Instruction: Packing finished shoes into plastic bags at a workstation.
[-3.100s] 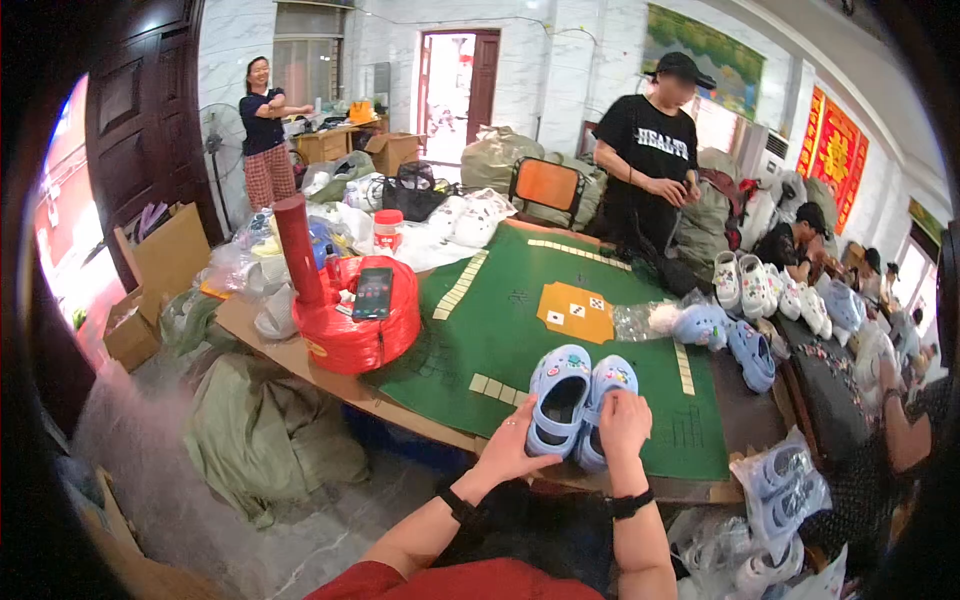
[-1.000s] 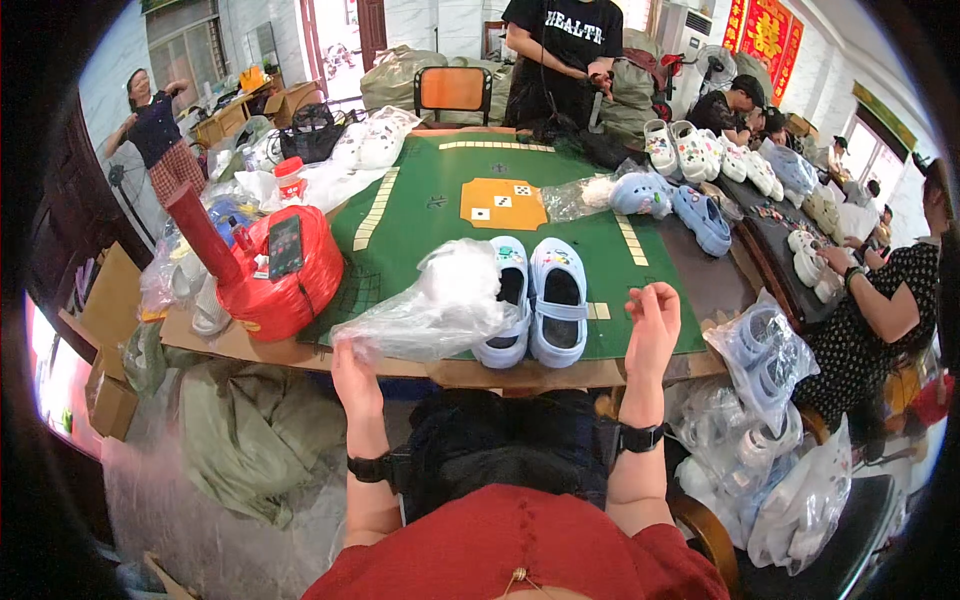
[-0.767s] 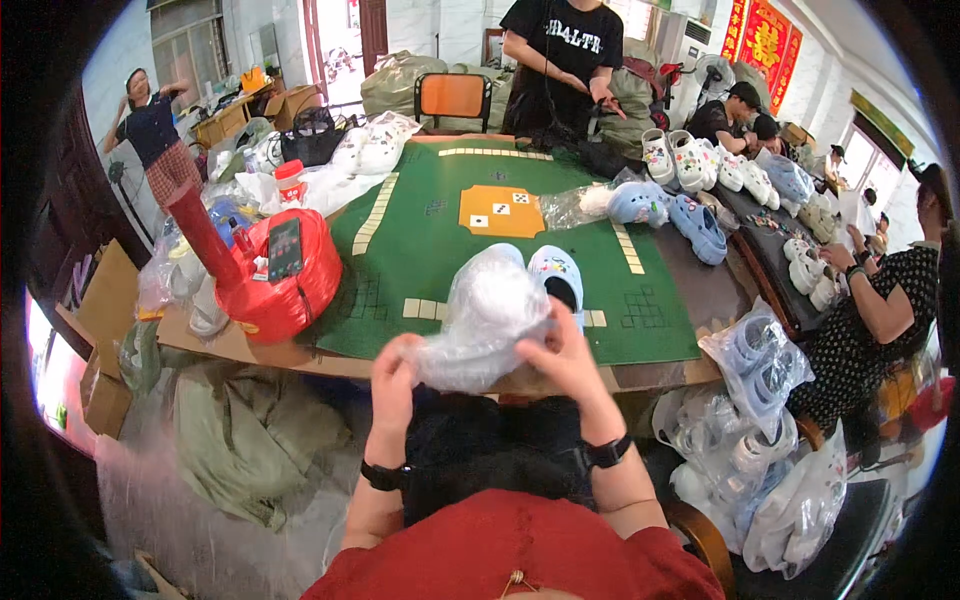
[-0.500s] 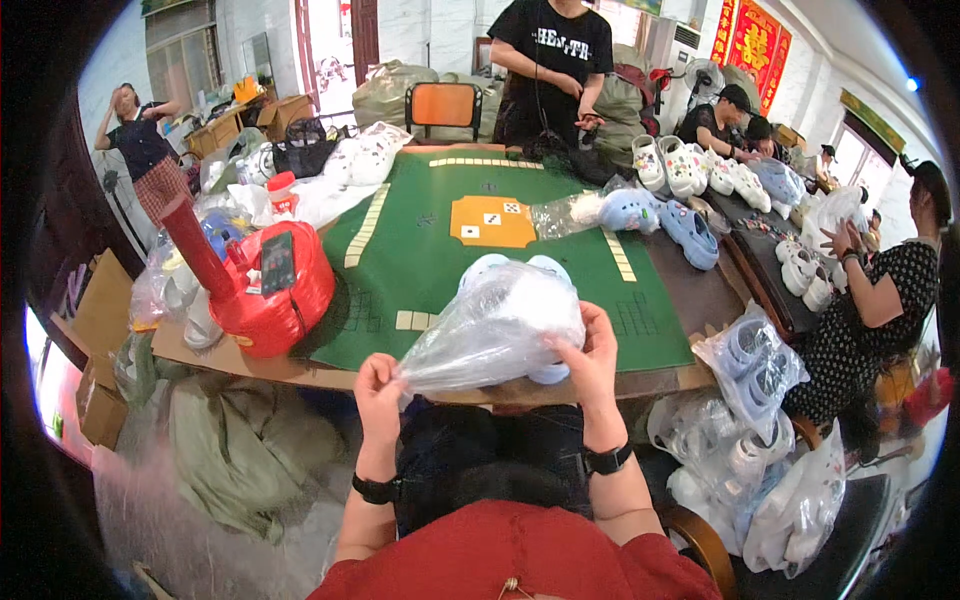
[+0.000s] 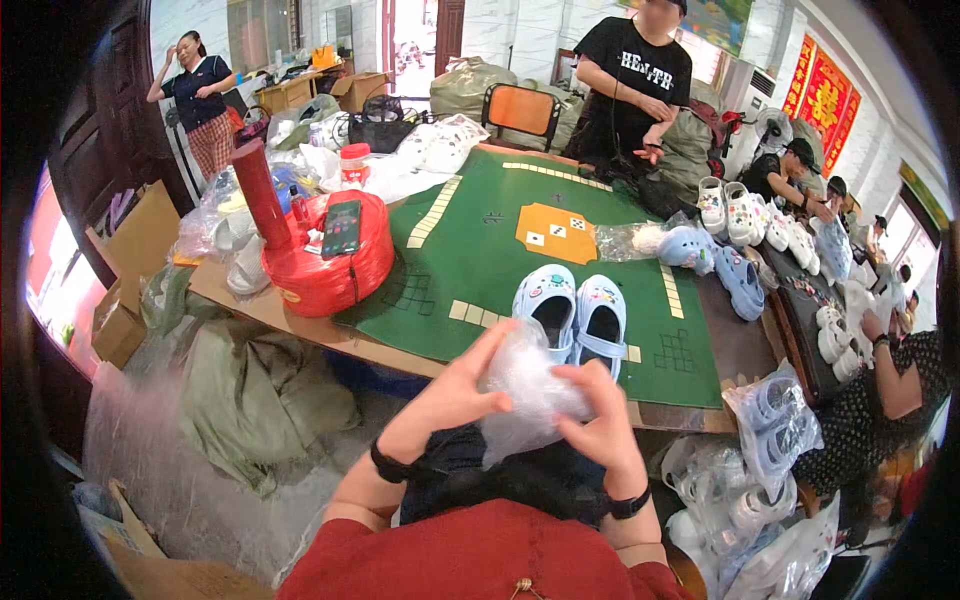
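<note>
A bunched-up clear plastic bag (image 5: 530, 390) is between my two hands, in front of the table's near edge. My left hand (image 5: 450, 400) grips its left side, thumb and fingers curved around the film. On the opposite side my right hand (image 5: 603, 420) pinches it with thumb and fingers. Whether anything lies inside the crumpled film, I cannot tell. Just beyond stands a pair of light blue clogs, the left clog (image 5: 546, 298) and the right clog (image 5: 602, 318), side by side on the green mat (image 5: 470, 280) with colourful charms on their toes.
At the left stands a red roll of plastic twine (image 5: 325, 275) with a phone (image 5: 341, 229) on top. Another blue clog (image 5: 739, 283) lies at the right, near a bagged pair (image 5: 775, 420). Co-workers are around the table; white clogs (image 5: 740, 215) line the far right.
The bag was stretched out in front of the blue clogs; now it is bunched between my hands, nearer to me. The clogs stand uncovered, and the view has shifted.
</note>
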`<state>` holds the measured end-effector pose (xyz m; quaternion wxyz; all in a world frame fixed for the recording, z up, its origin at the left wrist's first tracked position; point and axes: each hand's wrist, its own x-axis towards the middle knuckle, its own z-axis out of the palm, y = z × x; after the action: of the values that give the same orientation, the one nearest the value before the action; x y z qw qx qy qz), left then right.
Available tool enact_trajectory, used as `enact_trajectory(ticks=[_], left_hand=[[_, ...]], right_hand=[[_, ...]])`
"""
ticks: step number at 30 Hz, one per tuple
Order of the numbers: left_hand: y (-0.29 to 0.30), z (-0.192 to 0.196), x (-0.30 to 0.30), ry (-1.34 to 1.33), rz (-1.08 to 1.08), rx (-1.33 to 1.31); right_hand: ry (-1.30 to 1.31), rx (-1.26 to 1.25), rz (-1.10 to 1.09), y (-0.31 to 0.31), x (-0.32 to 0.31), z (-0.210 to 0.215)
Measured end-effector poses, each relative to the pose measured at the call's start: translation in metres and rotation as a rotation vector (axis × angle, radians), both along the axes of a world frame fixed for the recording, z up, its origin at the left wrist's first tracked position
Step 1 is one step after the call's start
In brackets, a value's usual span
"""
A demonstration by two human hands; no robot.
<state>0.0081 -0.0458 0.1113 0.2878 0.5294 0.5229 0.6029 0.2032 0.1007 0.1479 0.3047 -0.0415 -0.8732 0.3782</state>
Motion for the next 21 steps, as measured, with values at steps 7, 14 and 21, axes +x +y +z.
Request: enact_trajectory(ticks=[7,14,21], left_hand=[[0.006,0.006,0.006,-0.2,0.224,-0.05],[-0.018,-0.01,-0.07,-0.433,0.715,0.344],[-0.003,-0.024,-0.062,-0.509,0.479,0.281]], right_hand=[[-0.032,-0.116,-0.096,0.006,0.023,0.016],[0.437,-0.37,-0.722,0.091,0.065,-0.019],[0.217,-0.435,-0.378,0.064,0.025,-0.018]])
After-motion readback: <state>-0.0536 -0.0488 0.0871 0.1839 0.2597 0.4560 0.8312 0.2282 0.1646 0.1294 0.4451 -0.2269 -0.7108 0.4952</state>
